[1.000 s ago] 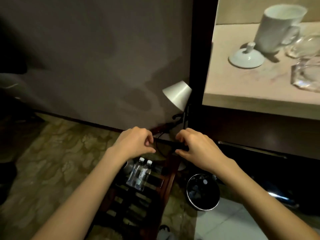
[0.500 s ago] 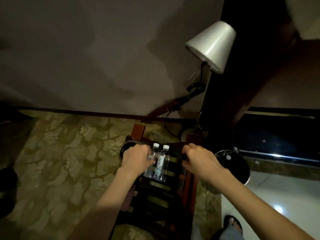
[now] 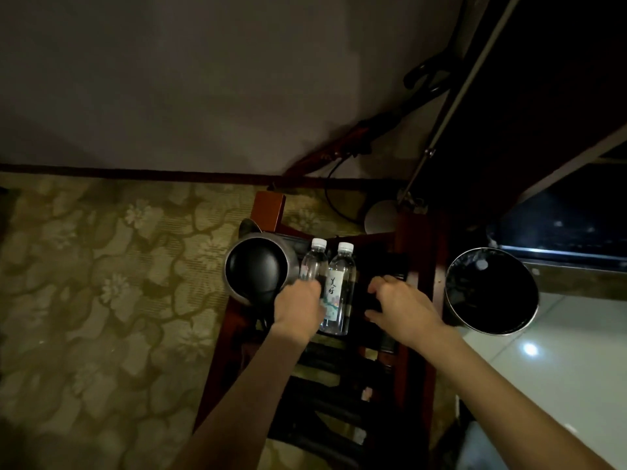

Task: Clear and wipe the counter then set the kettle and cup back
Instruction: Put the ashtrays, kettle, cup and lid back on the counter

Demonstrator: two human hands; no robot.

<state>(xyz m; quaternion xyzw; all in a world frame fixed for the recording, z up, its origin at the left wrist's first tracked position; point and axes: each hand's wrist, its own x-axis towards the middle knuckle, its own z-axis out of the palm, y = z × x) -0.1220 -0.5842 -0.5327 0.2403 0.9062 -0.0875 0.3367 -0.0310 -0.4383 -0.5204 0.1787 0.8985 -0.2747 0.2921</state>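
A steel kettle [image 3: 256, 269] with a black lid stands on a black tray [image 3: 381, 262], with two clear water bottles [image 3: 341, 283] upright to its right. The tray sits low over a dark wooden luggage rack [image 3: 419, 266]. My left hand [image 3: 298, 310] curls round the tray's near edge between the kettle and the bottles. To the right of the bottles, my right hand [image 3: 400, 307] grips the same edge with bent fingers. No cup or counter is in view.
A round black waste bin [image 3: 492, 290] stands right of the rack on pale tiles. A floor lamp's base [image 3: 380, 217] and slanting pole sit behind the rack beside a cable. Patterned carpet [image 3: 101, 283] spreads to the left, with the wall behind it.
The view has dropped from the counter with the cup to the floor. Both hands have carried the tray with kettle and bottles down to the luggage rack.
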